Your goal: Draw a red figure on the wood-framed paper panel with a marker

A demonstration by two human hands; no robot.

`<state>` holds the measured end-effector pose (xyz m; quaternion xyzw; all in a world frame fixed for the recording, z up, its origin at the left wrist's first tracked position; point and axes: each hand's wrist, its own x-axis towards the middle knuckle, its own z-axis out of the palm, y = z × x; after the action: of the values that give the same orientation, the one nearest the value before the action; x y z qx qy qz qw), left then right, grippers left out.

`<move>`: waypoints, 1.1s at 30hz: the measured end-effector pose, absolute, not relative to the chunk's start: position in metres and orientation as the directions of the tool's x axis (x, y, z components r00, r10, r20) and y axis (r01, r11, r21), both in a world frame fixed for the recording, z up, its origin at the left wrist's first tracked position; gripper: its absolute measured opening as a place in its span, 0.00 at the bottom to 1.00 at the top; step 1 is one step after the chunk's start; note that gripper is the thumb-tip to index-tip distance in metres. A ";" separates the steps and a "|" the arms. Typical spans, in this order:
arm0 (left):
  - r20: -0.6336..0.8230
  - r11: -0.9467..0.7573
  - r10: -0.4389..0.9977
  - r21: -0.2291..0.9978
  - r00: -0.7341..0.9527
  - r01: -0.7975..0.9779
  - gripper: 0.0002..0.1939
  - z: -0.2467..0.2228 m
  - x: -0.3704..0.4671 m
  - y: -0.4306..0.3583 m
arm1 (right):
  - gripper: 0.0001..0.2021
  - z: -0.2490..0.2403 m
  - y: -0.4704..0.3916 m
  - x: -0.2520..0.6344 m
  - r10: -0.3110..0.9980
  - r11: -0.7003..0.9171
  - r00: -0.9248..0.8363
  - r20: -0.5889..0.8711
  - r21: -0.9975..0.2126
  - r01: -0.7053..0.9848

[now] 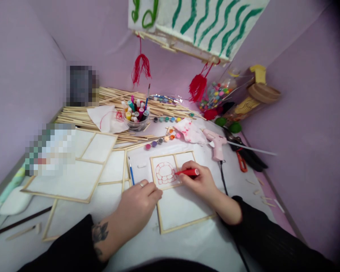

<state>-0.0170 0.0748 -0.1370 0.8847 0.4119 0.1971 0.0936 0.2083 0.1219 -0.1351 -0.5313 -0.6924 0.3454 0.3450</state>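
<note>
Red marker (187, 172) pinched in right hand (200, 181) grip, tip at red drawing (166, 173) on wooden paper frame (175, 196), centre of desk (209, 238). Left hand (140, 198), curled, empty, pressing frame at 9 o'clock. Probably light, stiff; paper fragile, best held by sticks.

Lilac walls (306, 113) meet in a corner – white-covered table (204, 245) below

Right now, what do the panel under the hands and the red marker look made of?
Panel frame: pale, matte wood-like sticks, with thin white paper-like sheet across it. Red marker in the right hand: smooth, probably plastic, slightly glossy. The left hand rests on the frame's edge.
</note>
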 end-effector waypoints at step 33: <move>0.295 -0.655 0.756 0.315 0.585 0.687 0.06 -0.139 -0.018 0.074 | 0.00 -0.137 0.124 0.207 0.981 0.166 -0.173 0.090 -0.849 0.501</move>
<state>-0.0176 0.0741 -0.1392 0.8862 0.4071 0.2047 0.0835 0.2069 0.1235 -0.1369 -0.5433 -0.6817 0.3487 0.3442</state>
